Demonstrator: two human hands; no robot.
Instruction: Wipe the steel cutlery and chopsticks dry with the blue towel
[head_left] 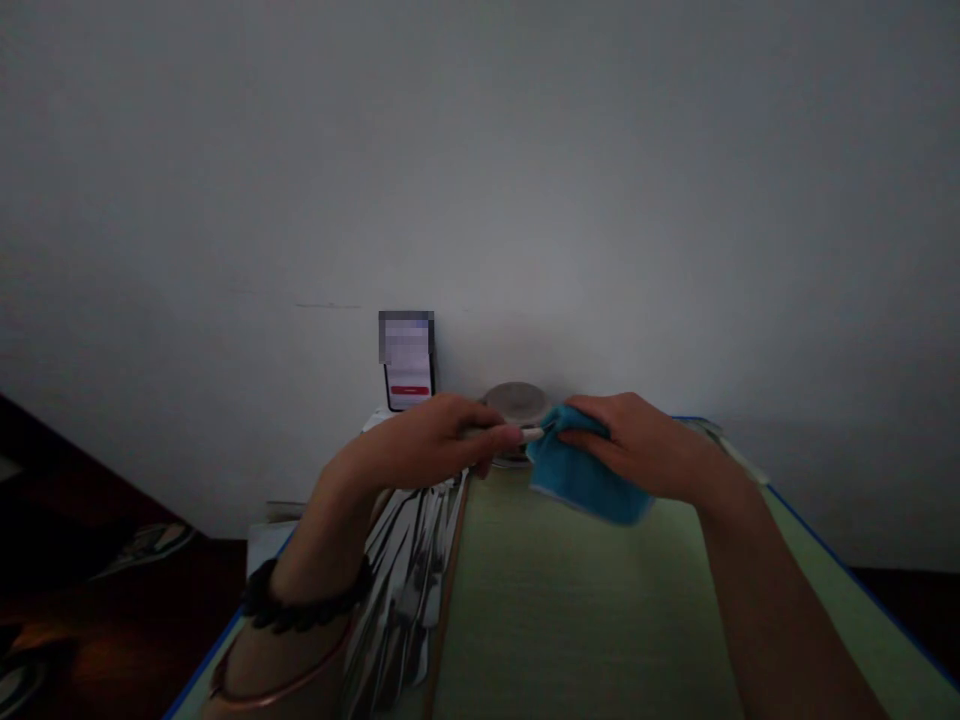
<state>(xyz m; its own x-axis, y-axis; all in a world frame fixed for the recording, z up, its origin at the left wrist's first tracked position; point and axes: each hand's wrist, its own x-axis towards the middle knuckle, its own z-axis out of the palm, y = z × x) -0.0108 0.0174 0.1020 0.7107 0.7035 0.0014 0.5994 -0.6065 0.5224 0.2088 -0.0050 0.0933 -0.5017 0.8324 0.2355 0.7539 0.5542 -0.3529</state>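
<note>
My left hand [435,440] is closed around a thin pale utensil [529,434], whose end sticks out toward the right. My right hand [637,445] is closed on a blue cloth [581,478] wrapped around that end. Both hands hover above a light green mat [570,610] on the table. Under my left wrist lies a row of several shiny metal utensils [409,570]. A dark bead bracelet and a copper bangle sit on my left forearm.
A phone [408,362] stands upright against the white wall with its screen lit. A round grey lid or bowl [516,400] sits behind my hands. The table has a blue edge [840,565]. Dark floor lies to the left.
</note>
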